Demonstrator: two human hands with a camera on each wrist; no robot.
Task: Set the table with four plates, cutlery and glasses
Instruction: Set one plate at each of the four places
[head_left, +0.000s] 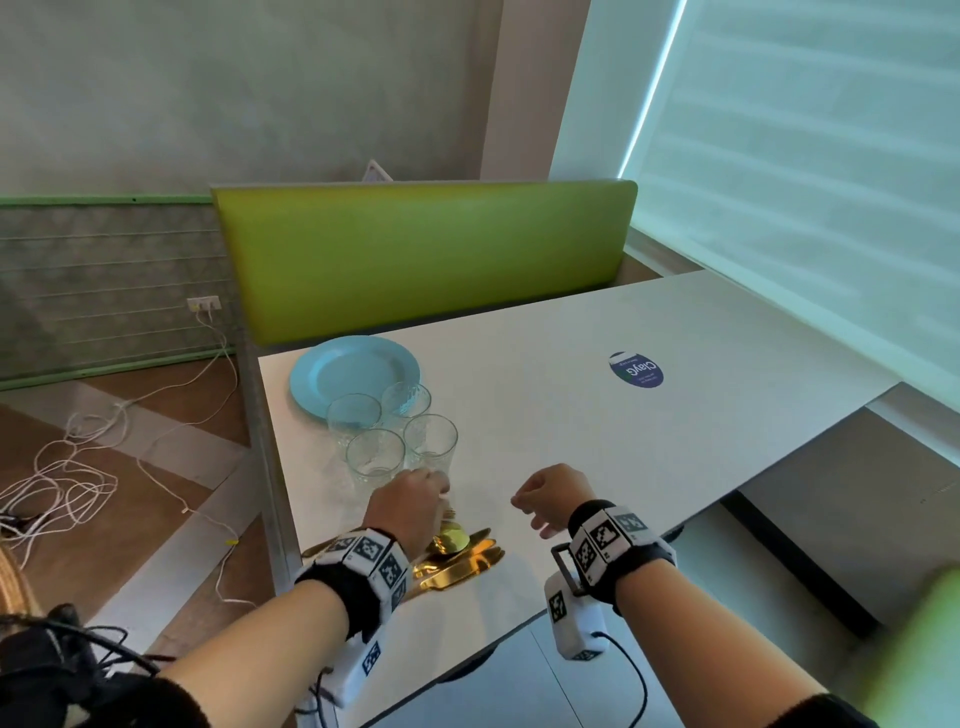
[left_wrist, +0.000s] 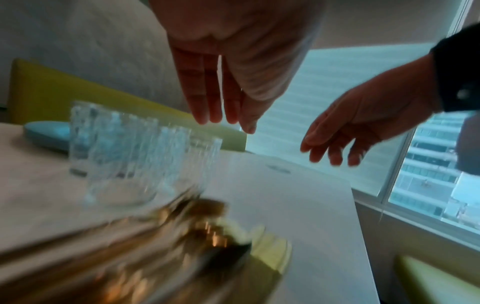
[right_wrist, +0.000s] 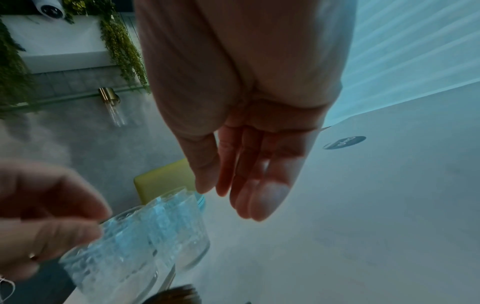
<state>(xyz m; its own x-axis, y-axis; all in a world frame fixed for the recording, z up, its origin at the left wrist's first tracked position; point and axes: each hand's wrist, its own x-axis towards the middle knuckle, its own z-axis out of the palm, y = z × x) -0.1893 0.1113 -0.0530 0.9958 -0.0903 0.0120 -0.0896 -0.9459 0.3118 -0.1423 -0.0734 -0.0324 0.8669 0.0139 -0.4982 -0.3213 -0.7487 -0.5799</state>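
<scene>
White table (head_left: 571, 415) sits by a green bench (head_left: 415, 249). Blue plates (head_left: 353, 371) lie far left, four glasses (head_left: 395, 436) beside them. Left hand (head_left: 408, 506), fingers loose, hangs over gold cutlery (head_left: 457, 558). Right hand (head_left: 553, 499) hangs loose, holding nothing.

Left hand (head_left: 410, 506) covers the handle ends of the gold cutlery (head_left: 462, 558); piece count not readable. Left wrist view smears the cutlery to gold streaks, glasses (left_wrist: 135, 152) streaked too. Blue plate (head_left: 353, 371): near rim lost behind the glasses; whether it is one plate or a stack, cannot tell. Sticker (head_left: 636, 370) on the worktop (head_left: 571, 415): small print illegible. Right hand (head_left: 553, 499) fingers fold under, out of the head view. Worktop's near edge hidden behind the forearms
</scene>
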